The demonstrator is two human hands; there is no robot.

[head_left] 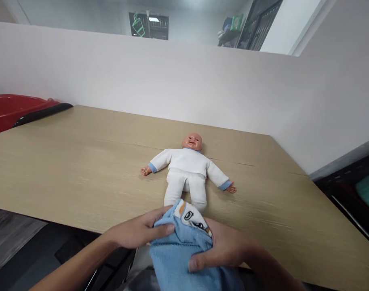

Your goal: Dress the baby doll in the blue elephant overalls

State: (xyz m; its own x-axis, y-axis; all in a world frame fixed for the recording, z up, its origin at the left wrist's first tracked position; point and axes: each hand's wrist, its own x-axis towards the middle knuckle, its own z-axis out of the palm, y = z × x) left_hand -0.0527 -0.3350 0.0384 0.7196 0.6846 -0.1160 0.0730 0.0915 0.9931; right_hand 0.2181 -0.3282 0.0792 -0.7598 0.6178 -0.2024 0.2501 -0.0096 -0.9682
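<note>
A baby doll (188, 171) in a white top and trousers with blue cuffs lies on its back on the wooden table (81, 161), arms spread, head toward the wall. At the table's near edge, just below the doll's feet, a light blue cloth (180, 254) with a patterned white and orange patch is gripped from both sides. My left hand (138, 232) is closed on its left side with the thumb on top. My right hand (223, 248) is wrapped round its right side. The doll's feet are hidden behind the cloth.
A white partition wall (172, 81) runs along the table's far edge and right side. A red tub (8, 109) with a black rim sits at the far left. A dark rack with a teal object (367, 190) stands at the right.
</note>
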